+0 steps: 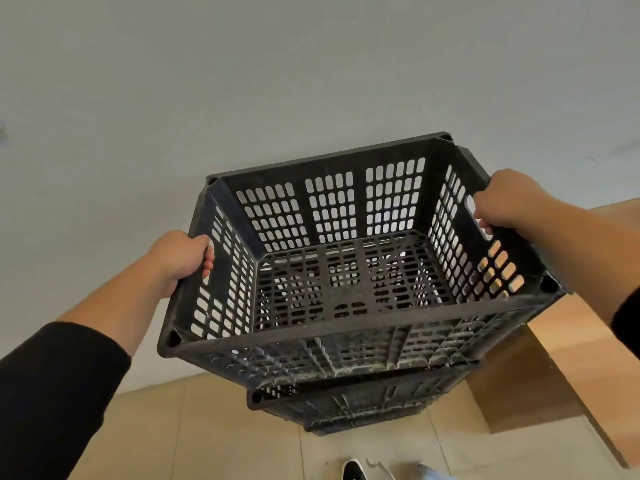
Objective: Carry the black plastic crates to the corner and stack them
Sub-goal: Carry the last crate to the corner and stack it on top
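Nearest, at lower left: a black sleeve (52,386) pushed up a bare forearm, leading to the left hand (180,259). Fingers curled tight through the handle slot in the left wall of a black plastic crate (346,337), knuckles outside, fingertips showing inside the slot. Opposite, at right: the right hand (509,199) closed the same way over the rim and through the handle slot of the right wall, a second dark cuff (627,317) at the frame edge. Crate held open side up, tilted slightly with its right side higher and farther, empty, all walls and floor pierced by rows of rounded slots. Directly beneath, partly hidden: a lower crate (349,403), also black, its near rim and slotted wall showing just under the held one; contact between the two impossible to tell. Below that, beige floor tiles (207,434). Behind, a plain pale wall (242,81). At right, a brown cardboard box (554,368) close beside the crates. At the bottom edge, the toe of a black and white shoe (353,471).
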A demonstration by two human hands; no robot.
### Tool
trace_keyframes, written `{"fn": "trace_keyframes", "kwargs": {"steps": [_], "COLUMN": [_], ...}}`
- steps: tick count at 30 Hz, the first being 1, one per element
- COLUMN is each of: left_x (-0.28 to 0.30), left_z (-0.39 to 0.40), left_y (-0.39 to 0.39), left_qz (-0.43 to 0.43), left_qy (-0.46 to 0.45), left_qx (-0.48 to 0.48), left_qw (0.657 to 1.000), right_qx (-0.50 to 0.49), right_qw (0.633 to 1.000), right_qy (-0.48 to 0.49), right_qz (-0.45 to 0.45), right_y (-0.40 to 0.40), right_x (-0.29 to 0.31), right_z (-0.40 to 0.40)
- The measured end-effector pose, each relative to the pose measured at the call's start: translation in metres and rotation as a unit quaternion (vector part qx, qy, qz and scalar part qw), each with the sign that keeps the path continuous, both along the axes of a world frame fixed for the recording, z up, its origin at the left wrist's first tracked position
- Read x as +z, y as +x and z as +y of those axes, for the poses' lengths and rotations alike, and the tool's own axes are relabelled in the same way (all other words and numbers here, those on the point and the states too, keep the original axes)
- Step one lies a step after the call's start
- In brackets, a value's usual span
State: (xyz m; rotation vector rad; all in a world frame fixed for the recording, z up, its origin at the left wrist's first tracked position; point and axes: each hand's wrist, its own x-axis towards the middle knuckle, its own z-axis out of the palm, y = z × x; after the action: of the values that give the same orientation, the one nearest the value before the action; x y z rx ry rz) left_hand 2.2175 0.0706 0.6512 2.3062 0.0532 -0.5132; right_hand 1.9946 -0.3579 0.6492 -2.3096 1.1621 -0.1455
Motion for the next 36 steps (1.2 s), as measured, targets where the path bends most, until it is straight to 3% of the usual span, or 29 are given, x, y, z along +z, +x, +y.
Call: {"fn": "trace_keyframes", "kwargs": {"steps": [12,22,26,29,36], "left_x": [-0.014,-0.023,-0.026,-0.024,-0.019], "left_z": [-0.013,0.004,0.002,-0.001,-0.003], "left_y": [0.010,-0.007,-0.014,-0.014,-0.001], "left_qz": [0.018,-0.001,-0.036,-0.047,-0.031], "left_qy": [0.028,0.027,0.025,0.021,0.022], "left_qx": [0.023,0.026,0.029,0.026,0.016], "left_qw": [0.999,0.999,0.999,0.998,0.999], "right_qx": [0.110,0.098,0.044,0.019,0.045], "right_qw": [0.971,0.978,0.994,0.998,0.996], "right_qy": [-0.068,-0.040,0.028,0.027,0.010], "right_qz": [0.200,0.182,0.092,0.055,0.082], "right_y": [0.013,-0.010,-0.013,-0.007,-0.007], "right_x": [0.013,0.018,0.007,0.003,0.005], "right_z": [0.002,0.025,0.017,0.009,0.007]}}
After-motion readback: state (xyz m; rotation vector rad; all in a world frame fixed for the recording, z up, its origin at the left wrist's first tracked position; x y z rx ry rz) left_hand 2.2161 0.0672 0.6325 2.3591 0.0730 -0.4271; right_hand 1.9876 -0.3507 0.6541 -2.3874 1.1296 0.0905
